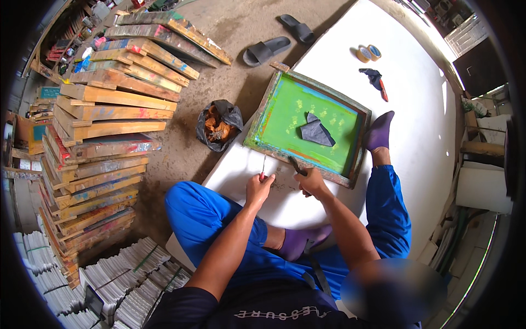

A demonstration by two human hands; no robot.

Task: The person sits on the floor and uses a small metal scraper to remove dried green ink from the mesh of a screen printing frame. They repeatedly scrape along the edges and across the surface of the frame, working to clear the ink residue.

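My left hand (pixel 258 189) is closed around a slim screwdriver-like tool (pixel 264 165) with a red handle and a thin metal shaft pointing away from me. To its right, my right hand (pixel 314 183) grips a dark bar-shaped tool (pixel 296 164); its exact kind is unclear. The dark tool's far end is at the near edge of a wooden screen-printing frame (pixel 307 160); whether it touches, I cannot tell. Green mesh with pale yellow marks fills the frame, and a folded dark grey cloth (pixel 318 133) lies on it.
The frame rests on a white tabletop (pixel 416 164), where I sit. Tape rolls (pixel 364 53) and a dark cloth with a red-handled tool (pixel 378 83) lie farther off. Left are a black bag of orange-brown scraps (pixel 219 126), sandals (pixel 267 51), and stacked wooden frames (pixel 118 112).
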